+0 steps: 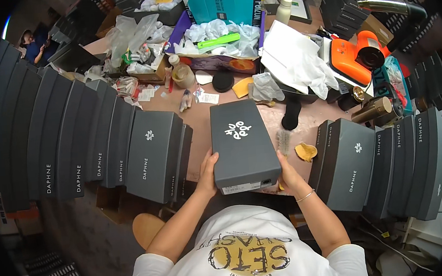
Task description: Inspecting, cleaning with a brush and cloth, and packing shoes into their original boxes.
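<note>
The left hand and right hand are pressing the grey box between them at the table's near edge, possibly risking a drop if either grip is slipping.

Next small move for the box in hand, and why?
Probably carry the dark grey box level, in both hands, to one of the side rows. Its lid looks shut, the left hand and right hand brace opposite sides, and similar boxes stand in a left row and a right row. Which side, I can't tell.
</note>
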A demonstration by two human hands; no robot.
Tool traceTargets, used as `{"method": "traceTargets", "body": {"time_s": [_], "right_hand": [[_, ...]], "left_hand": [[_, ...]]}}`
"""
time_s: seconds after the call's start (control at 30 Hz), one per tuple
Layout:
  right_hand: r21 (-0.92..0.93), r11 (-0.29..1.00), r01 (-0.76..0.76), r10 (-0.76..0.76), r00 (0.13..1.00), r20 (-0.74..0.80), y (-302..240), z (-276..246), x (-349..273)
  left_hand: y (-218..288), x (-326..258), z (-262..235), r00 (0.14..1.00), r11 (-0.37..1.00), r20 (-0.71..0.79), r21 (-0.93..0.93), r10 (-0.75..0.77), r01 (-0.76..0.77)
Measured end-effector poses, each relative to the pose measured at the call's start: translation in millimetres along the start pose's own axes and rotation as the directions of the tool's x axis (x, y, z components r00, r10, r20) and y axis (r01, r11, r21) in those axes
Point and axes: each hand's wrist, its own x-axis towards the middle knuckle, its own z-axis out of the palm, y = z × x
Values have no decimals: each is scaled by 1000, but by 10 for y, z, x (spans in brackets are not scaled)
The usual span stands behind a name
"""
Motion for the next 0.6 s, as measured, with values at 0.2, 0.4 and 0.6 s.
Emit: {"method": "traceTargets", "body": {"time_s": [0.2,0.4,0.6], "right_hand": [[-288,946,-152,53,945,-324,821,-619,606],[-63,993,100,-105,991,-84,-61,-276,123],[-648,751,126,-417,852,-318,12,-202,120]], "left_hand": [[-542,495,-437,918,916,-4,59,-398,397],[157,278,4,971,971,-65,-74,-231,226],[1668,-421,-23,890,458,259,783,374,-420]]}}
